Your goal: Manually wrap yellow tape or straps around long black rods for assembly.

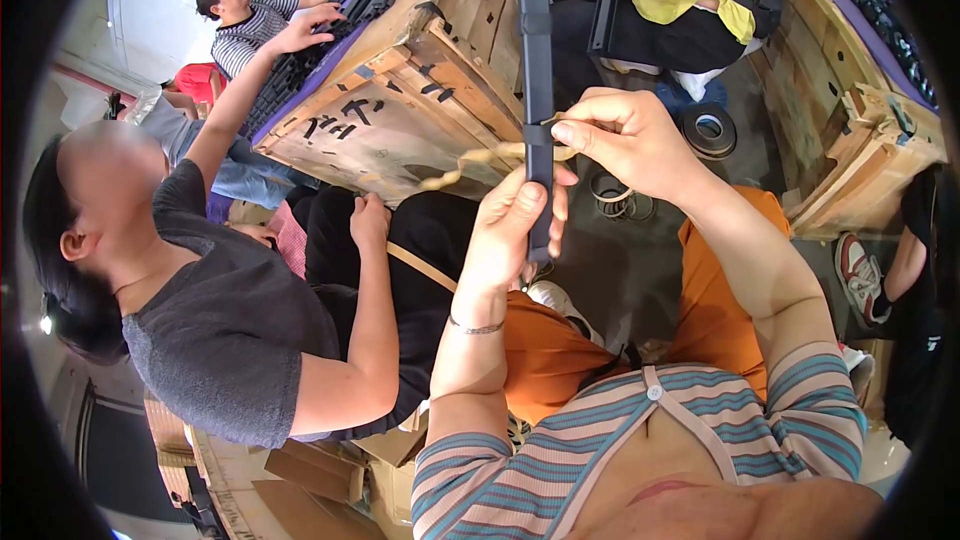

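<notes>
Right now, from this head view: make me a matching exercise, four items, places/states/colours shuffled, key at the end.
Things
1. Left hand
2. Right hand
3. Thick dark roll
4. Wearer's trousers

Places, states, colours
A. On the floor
B. Orange
C. Around the lower part of the dark bar
D. Thumb and fingers pinching the tan strip, beside the bar

Pairs: 1-C, 2-D, 3-A, 4-B
</notes>
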A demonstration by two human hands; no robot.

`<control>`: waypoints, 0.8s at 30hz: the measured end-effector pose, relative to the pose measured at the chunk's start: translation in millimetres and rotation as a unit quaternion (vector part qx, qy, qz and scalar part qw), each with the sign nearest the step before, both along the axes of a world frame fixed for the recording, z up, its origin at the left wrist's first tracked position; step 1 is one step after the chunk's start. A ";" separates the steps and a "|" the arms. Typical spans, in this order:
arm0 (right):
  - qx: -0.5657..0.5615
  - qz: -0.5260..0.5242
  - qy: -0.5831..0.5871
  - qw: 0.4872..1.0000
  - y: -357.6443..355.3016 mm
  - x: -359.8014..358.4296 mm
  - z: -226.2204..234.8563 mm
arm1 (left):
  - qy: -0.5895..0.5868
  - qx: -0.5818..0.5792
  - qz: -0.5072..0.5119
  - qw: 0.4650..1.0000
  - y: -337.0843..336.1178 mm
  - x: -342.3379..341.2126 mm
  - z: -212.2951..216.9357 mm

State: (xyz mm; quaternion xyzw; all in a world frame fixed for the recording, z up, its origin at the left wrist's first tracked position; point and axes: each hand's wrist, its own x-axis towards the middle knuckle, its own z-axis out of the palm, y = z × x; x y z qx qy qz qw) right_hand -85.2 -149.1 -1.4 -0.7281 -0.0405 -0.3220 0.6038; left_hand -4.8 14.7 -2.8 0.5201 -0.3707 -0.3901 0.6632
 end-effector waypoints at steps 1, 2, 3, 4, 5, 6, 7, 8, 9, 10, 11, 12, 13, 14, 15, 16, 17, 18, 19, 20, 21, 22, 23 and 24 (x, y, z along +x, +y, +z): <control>-0.001 0.000 -0.002 1.000 0.4 2.6 -2.0 | -0.033 0.008 0.036 0.999 -2.2 -1.8 -3.7; 0.004 -0.003 -0.007 1.000 0.6 6.0 -4.2 | -0.063 0.005 0.060 0.996 -4.4 -3.4 -5.4; 0.009 -0.006 -0.009 1.000 1.5 7.2 -4.6 | -0.091 0.002 0.085 0.992 -5.4 -4.7 -6.7; 0.008 -0.005 -0.008 1.000 2.4 6.8 -3.2 | -0.090 0.001 0.085 0.992 -5.5 -3.6 -8.7; -0.004 -0.015 0.007 1.000 3.6 5.5 -0.4 | -0.128 -0.022 0.117 0.985 -5.8 -1.2 -11.4; -0.016 -0.022 0.020 0.999 6.0 5.3 2.5 | -0.168 -0.045 0.151 0.973 -4.6 0.7 -12.7; -0.017 -0.017 0.020 1.000 7.5 3.9 4.0 | -0.168 -0.045 0.156 0.972 -3.6 1.1 -12.9; -0.029 -0.033 0.022 0.999 8.6 1.1 4.7 | -0.173 -0.055 0.184 0.966 -2.7 1.0 -13.1; -0.040 -0.051 0.024 0.998 8.8 -2.1 6.4 | -0.177 -0.065 0.209 0.959 -3.6 1.5 -12.5; -0.056 -0.054 0.000 0.997 11.2 -5.5 8.5 | -0.166 -0.070 0.220 0.959 -3.5 2.5 -11.1; -0.058 -0.051 0.001 0.997 13.6 -8.1 11.1 | -0.165 -0.070 0.223 0.958 -3.3 4.8 -11.3; -0.073 -0.053 0.001 0.996 16.6 -10.7 13.7 | -0.183 -0.064 0.247 0.949 -2.1 7.1 -11.8; -0.089 -0.056 0.001 0.994 18.9 -11.9 15.3 | -0.201 -0.057 0.271 0.940 -1.2 8.8 -11.9; -0.090 -0.056 0.013 0.994 19.7 -12.4 15.5 | -0.200 -0.058 0.286 0.935 -0.9 9.4 -11.5; -0.090 -0.054 0.014 0.994 19.6 -12.4 14.5 | -0.200 -0.058 0.288 0.935 -1.3 10.4 -12.9; -0.093 -0.058 0.011 0.994 19.6 -12.4 13.6 | -0.209 -0.066 0.291 0.931 -1.6 11.4 -14.3; -0.096 -0.062 0.009 0.993 19.3 -12.6 12.8 | -0.218 -0.073 0.294 0.928 -1.4 11.7 -15.5; -0.096 -0.063 0.010 0.993 18.1 -13.6 12.8 | -0.217 -0.073 0.294 0.928 -0.7 11.8 -15.7; -0.097 -0.062 0.015 0.993 16.2 -14.5 13.3 | -0.212 -0.068 0.281 0.933 1.2 11.8 -14.9; -0.098 -0.062 0.020 0.993 14.4 -15.0 13.2 | -0.207 -0.064 0.268 0.939 3.1 11.7 -13.8; -0.098 -0.064 0.021 0.993 12.1 -15.3 11.9 | -0.206 -0.064 0.267 0.939 4.1 10.4 -12.5; -0.094 -0.062 0.026 0.993 9.6 -15.2 10.5 | -0.164 -0.061 0.239 0.955 4.9 8.7 -10.4; -0.089 -0.061 0.031 0.994 7.4 -15.2 9.6 | -0.122 -0.059 0.211 0.968 5.1 7.6 -8.3; -0.089 -0.062 0.033 0.994 5.9 -15.0 9.1 | -0.093 -0.065 0.190 0.975 5.2 6.9 -6.5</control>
